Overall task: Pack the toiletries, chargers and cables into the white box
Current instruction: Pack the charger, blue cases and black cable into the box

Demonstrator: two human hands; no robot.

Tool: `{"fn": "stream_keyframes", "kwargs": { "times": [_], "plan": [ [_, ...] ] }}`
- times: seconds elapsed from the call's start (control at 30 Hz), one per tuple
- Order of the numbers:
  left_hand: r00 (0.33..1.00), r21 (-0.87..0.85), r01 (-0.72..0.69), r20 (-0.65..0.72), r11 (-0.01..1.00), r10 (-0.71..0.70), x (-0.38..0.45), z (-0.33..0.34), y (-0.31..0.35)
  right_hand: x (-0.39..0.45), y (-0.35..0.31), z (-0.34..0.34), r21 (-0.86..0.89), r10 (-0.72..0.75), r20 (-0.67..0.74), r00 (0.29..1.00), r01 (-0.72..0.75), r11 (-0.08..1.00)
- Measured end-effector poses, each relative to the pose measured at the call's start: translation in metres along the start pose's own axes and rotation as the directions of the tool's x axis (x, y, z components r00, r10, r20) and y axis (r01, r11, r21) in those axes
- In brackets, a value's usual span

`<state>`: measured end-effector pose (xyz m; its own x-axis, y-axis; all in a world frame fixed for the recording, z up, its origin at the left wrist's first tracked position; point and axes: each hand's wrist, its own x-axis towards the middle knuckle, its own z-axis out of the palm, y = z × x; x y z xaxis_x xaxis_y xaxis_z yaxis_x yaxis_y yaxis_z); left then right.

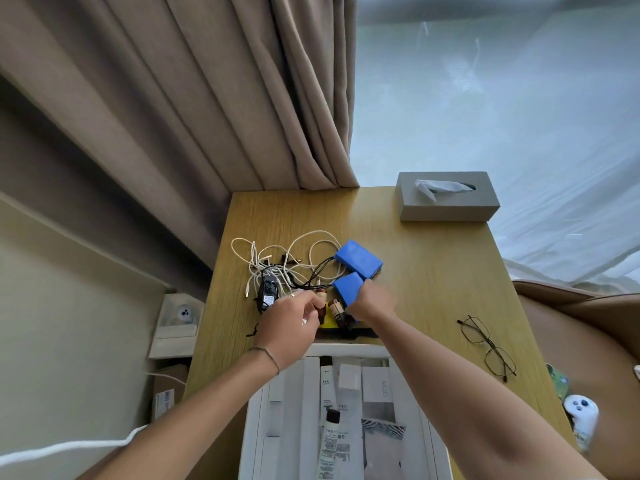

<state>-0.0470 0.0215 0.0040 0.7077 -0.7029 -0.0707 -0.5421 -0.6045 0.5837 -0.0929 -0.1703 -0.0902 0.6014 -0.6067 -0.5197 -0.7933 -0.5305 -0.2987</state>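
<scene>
Left fingers: curled together, pinching a small brown bottle by its top.
Left hand: over the middle of the wooden table, just beyond the far rim of the white box; a thin bracelet sits on the wrist.
Right fingers: wrapped round the near end of a blue battery pack.
Right hand: beside the left, with a second small brown bottle between the two.
Second blue pack: lies just behind the held one, black leads running left from both.
Cables: white cables in a loose tangle toward the table's left edge, a black charger lying among them.
White box: at the table's near edge, open, holding a white tube with a black cap, small white cartons and packets.
Tissue box: grey, at the far right corner.
Glasses: near the right edge.
White controller: at the near right edge.
</scene>
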Motion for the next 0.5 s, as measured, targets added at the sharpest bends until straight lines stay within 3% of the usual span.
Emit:
{"fn": "stream_keyframes", "kwargs": {
  "times": [0.2, 0.37, 0.5],
  "plan": [
    [0.995, 0.015, 0.089, 0.046, 0.996, -0.089, 0.011, -0.002, -0.013, 0.005, 0.002, 0.006, 0.066, 0.046, 0.014, 0.999, -0.047, 0.997],
    [0.99, 0.004, 0.128, 0.064, 0.992, -0.128, 0.02, -0.001, -0.024, 0.006, 0.008, 0.002, 0.309, 0.051, 0.118, 0.992, -0.085, 0.947],
    [0.993, -0.005, 0.105, 0.046, 0.994, -0.104, 0.031, 0.002, -0.03, -0.006, 0.01, -0.012, 0.521, -0.019, 0.108, 0.994, -0.04, 0.853]
  ]
}}
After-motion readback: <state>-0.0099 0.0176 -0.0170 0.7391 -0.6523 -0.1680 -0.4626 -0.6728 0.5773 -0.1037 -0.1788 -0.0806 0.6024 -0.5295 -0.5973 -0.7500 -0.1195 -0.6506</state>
